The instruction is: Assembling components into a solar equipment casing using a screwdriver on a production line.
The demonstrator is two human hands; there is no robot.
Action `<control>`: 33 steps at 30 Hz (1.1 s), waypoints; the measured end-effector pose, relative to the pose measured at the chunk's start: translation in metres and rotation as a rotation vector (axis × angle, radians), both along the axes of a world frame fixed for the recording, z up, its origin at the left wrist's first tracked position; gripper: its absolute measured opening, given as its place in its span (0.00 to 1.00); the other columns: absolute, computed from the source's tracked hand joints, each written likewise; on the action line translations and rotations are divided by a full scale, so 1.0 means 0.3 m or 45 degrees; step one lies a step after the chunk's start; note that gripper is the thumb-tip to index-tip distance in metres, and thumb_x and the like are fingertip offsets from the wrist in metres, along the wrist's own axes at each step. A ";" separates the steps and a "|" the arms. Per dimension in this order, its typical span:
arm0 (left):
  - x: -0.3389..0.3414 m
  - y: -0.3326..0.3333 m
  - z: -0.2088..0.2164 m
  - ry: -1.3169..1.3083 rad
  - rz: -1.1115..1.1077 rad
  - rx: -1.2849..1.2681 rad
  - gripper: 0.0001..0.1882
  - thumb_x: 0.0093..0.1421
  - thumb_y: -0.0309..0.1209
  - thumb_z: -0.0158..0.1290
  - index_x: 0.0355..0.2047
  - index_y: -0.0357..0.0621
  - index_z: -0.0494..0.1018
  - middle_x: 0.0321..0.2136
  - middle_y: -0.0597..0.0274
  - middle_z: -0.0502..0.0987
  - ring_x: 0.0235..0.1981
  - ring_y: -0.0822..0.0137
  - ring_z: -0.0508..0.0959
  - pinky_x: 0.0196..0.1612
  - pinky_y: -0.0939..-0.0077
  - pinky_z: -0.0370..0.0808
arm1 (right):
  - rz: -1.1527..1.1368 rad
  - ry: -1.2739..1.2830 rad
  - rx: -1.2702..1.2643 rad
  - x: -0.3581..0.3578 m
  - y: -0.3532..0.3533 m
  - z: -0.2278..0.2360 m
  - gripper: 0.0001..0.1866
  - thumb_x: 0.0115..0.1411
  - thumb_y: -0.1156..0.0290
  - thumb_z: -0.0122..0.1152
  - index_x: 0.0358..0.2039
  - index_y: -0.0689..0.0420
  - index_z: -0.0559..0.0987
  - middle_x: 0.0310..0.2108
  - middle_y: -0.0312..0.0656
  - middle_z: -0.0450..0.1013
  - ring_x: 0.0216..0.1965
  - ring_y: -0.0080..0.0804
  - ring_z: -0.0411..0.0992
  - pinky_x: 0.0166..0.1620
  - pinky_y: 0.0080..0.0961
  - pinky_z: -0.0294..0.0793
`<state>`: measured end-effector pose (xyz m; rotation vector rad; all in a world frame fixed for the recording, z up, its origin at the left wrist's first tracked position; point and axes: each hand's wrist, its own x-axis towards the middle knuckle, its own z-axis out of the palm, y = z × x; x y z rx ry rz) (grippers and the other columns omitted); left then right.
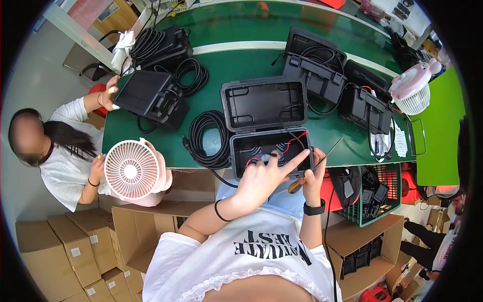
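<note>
An open black plastic case (233, 158) lies at the table's near edge, its lid (264, 105) tipped back. Inside it are round black speaker-like parts and thin red and black wires (294, 142). My left hand (264, 178) reaches over the case's near side, fingers apart, one stretched toward the right wall and others dipping inside. What its fingertips touch is partly hidden. At the case's right corner, my right hand (314, 176) is closed on a screwdriver (332, 150), its yellow handle below the fingers and its shaft pointing up and right.
A coiled black cable (207, 141) lies left of the case. More black cases (314, 75) stand behind. A pink fan (132, 170) is at left, near a co-worker whose hand (109, 94) touches another case. A green crate (397, 201) and cardboard boxes (375, 274) sit below at right.
</note>
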<state>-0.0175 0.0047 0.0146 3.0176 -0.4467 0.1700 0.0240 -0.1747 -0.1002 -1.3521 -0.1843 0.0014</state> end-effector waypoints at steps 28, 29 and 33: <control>-0.008 0.040 -0.023 -0.033 -0.157 -0.001 0.32 0.50 0.44 0.63 0.53 0.50 0.64 0.32 0.55 0.75 0.29 0.61 0.79 0.25 0.72 0.77 | -0.200 -0.421 -0.882 0.363 0.093 0.467 0.17 0.55 0.75 0.64 0.47 0.52 0.81 0.34 0.38 0.78 0.16 0.15 0.57 0.22 0.16 0.60; -0.006 0.042 -0.024 -0.036 -0.159 -0.001 0.32 0.50 0.44 0.63 0.53 0.50 0.64 0.32 0.55 0.75 0.29 0.61 0.79 0.25 0.72 0.77 | -0.163 -0.430 -0.926 0.364 0.094 0.455 0.19 0.54 0.73 0.65 0.48 0.51 0.80 0.27 0.39 0.74 0.15 0.16 0.57 0.21 0.18 0.59; 0.002 0.046 -0.011 -0.084 -0.196 0.004 0.31 0.52 0.45 0.62 0.52 0.51 0.65 0.25 0.58 0.75 0.24 0.62 0.79 0.22 0.72 0.76 | -0.099 -0.357 -1.002 0.383 0.107 0.414 0.21 0.55 0.72 0.65 0.51 0.49 0.79 0.17 0.33 0.64 0.17 0.15 0.56 0.23 0.17 0.59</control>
